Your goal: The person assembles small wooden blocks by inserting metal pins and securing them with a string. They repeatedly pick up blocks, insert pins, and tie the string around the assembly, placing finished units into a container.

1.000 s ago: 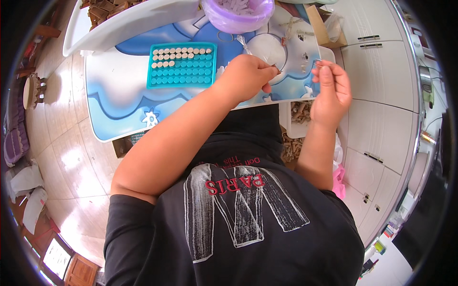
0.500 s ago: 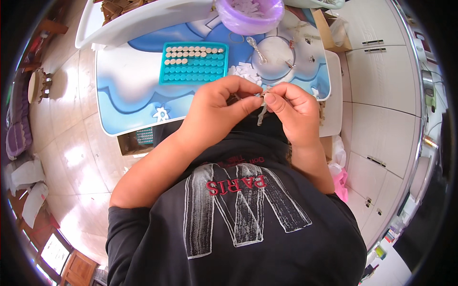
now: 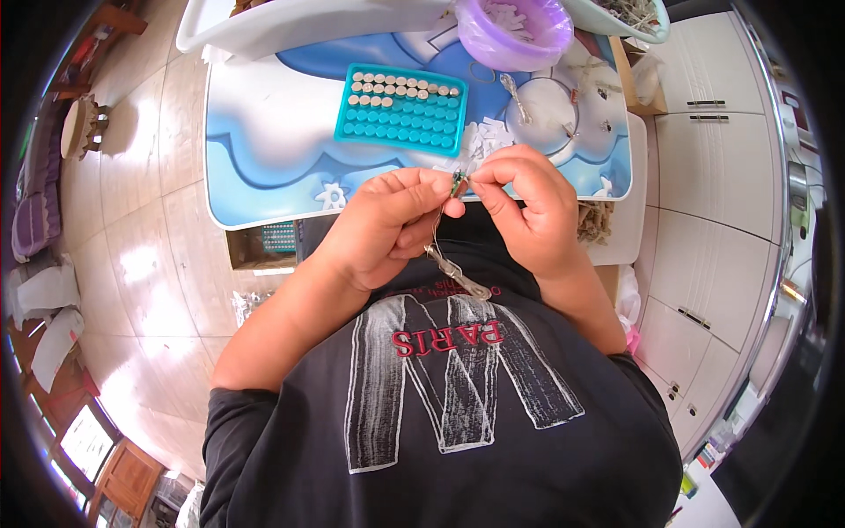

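Both forearms are angled inward from the lower corners, elbows bent. By the left hand [image 3: 396,216], thumb and forefinger closed, a small green piece [image 3: 458,185] is gripped over the near edge of the bench [image 3: 255,114]. The right hand [image 3: 532,207] is turned in to meet it; its grip is closed at the piece's right side, though what is pinched there cannot be made out. Below the left hand, a thin cord with a clear bundle [image 3: 458,275] is hung before the black shirt [image 3: 387,387].

Bare surface is left along the bench's left side. Beyond the hands, white slips [image 3: 488,141] are heaped, and a teal tray [image 3: 363,134] is part-filled with pale round pieces [image 3: 390,90]. The far edge is lined by a purple bowl [image 3: 503,53]; the right is bounded by pale cabinets [image 3: 704,158], the left by tiled floor [image 3: 145,299].
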Available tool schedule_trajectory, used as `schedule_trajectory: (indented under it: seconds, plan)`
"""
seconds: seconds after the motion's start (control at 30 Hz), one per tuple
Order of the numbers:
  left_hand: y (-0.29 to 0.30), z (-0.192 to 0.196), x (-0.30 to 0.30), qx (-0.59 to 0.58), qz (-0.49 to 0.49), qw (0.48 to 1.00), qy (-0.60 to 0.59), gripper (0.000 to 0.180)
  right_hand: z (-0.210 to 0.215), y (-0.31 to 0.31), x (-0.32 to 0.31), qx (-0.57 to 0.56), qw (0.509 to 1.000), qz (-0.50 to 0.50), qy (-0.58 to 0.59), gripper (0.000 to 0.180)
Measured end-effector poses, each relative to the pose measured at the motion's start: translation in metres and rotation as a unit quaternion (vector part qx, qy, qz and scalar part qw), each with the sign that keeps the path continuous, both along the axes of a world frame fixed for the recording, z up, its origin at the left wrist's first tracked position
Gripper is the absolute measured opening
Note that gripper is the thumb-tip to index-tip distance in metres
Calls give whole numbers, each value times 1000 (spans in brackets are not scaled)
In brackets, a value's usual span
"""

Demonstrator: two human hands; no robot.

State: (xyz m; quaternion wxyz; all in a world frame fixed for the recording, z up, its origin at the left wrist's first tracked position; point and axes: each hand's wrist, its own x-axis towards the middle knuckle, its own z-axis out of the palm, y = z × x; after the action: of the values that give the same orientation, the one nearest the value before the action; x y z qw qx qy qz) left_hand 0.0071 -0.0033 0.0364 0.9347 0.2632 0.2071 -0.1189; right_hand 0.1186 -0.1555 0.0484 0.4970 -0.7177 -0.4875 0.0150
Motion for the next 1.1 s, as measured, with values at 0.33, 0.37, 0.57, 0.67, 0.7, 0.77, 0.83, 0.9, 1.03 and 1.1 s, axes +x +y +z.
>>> schedule_trajectory:
  seconds: [0.33, 0.37, 0.57, 0.67, 0.7, 0.77, 0.83, 0.9, 1.03, 1.1]
  plan:
    - [1, 3, 3, 91, 106, 985, 104, 44, 0, 5, -5, -23, 990, 44, 131, 10]
    - [0, 7, 3, 94, 105, 984, 109, 47, -1, 7, -6, -28, 992, 42, 116, 11]
    - [-6, 3, 0, 80, 108, 988, 74, 58, -12, 28, -15, -38, 999, 11, 25, 13]
    - [-5, 0, -2, 81, 101, 990, 47, 57, -14, 30, -14, -54, 998, 1, -13, 14]
    - [-4, -1, -2, 83, 97, 991, 39, 56, -15, 31, -15, -59, 998, -4, -23, 14]
    - [-5, -1, -3, 75, 106, 991, 37, 54, -14, 31, -14, -62, 997, -6, -44, 14]
    - [-6, -1, -5, 76, 106, 991, 34, 53, -13, 30, -14, -65, 996, -7, -63, 14]
    - [-6, -2, -7, 88, 98, 991, 28, 51, -12, 29, -14, -68, 994, -7, -81, 13]
    - [-7, 0, -7, 115, 83, 989, 33, 46, -11, 28, -11, -98, 990, 14, -100, 13]
    - [-8, -2, -7, 143, 77, 986, 38, 43, -9, 27, -10, -102, 989, 21, -105, 13]
